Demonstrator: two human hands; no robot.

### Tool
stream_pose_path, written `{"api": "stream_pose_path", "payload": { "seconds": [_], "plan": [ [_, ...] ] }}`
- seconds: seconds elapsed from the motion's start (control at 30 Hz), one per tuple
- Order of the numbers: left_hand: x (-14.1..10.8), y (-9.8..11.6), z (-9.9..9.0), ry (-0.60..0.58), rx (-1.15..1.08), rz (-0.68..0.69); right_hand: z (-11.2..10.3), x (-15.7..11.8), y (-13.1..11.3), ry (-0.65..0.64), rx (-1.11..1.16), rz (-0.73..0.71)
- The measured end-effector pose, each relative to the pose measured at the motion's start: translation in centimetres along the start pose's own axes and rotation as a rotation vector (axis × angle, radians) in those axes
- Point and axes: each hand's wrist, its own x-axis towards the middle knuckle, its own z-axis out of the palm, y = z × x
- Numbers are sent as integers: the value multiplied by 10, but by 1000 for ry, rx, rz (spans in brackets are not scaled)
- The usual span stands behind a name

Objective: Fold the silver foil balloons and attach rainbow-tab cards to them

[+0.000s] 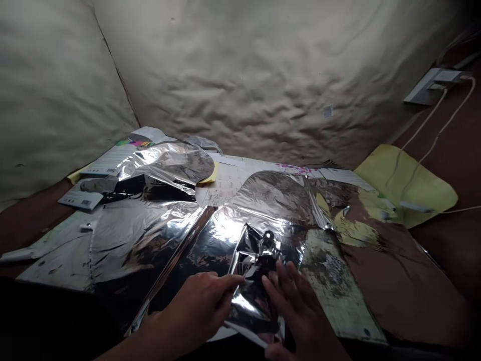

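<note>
The left hand (199, 303) and right hand (300, 311) are apart, either side of 1 silvery packet (250, 306) lying on foil sheeting (203, 253). The left's index finger extends to the packet; whether it pinches, I cannot tell. The right's fingers stretch open beside a dark, clip-like piece (268, 237).

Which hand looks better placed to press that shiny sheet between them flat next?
Probably the right hand: its fingers stretch out over the shiny sheet. The left hand points mainly its index finger there, the others curled.
</note>
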Motion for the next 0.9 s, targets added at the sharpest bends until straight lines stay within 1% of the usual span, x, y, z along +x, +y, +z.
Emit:
{"api": "stream_pose_path", "payload": {
  "seconds": [0.03, 0.1, 0.17, 0.27, 0.33, 0.37, 0.43, 0.5, 0.53, 0.6, 0.63, 0.67, 0.7, 0.8, 0.83, 0.9],
  "plan": [
    [-3, 0, 1, -16, -15, -6, -1, 1, 3, -59, -36, -91],
    [-10, -1, 6, -20, -29, -36, -1, 2, 8, -147, -73, -188],
    [-17, -3, 11, -7, -50, -71, 0, 4, 10, -183, -76, -221],
    [-24, -6, 11, -13, -87, -148, 2, 6, 8, -180, -33, -210],
    [-25, -4, 3, -51, -107, -174, 2, 9, 7, -153, 45, -191],
    [-23, -3, -4, -70, -108, -155, 2, 10, 8, -135, 98, -175],
    [-16, 0, -23, -60, -84, -39, 1, 13, 11, -106, 241, -126],
    [-6, 1, -44, -68, -63, 136, -1, 18, 17, -125, 447, -27],
    [0, 1, -53, -95, -71, 216, -2, 21, 20, -150, 560, 72],
    [11, -3, -67, -189, -108, 317, -5, 29, 25, -199, 746, 350],
    [16, -5, -70, -231, -126, 329, -6, 35, 28, -210, 807, 495],
    [21, -8, -70, -244, -140, 316, -7, 41, 30, -204, 849, 614],
    [26, -11, -68, -224, -154, 285, -8, 48, 31, -186, 884, 692],
    [37, -16, -50, -81, -272, 135, -9, 67, 33, -140, 1036, 752],
    [40, -17, -44, -26, -332, 87, -9, 71, 33, -150, 1100, 776],
    [45, -17, -35, 39, -443, 25, -9, 76, 32, -201, 1214, 843]
  ]
}}
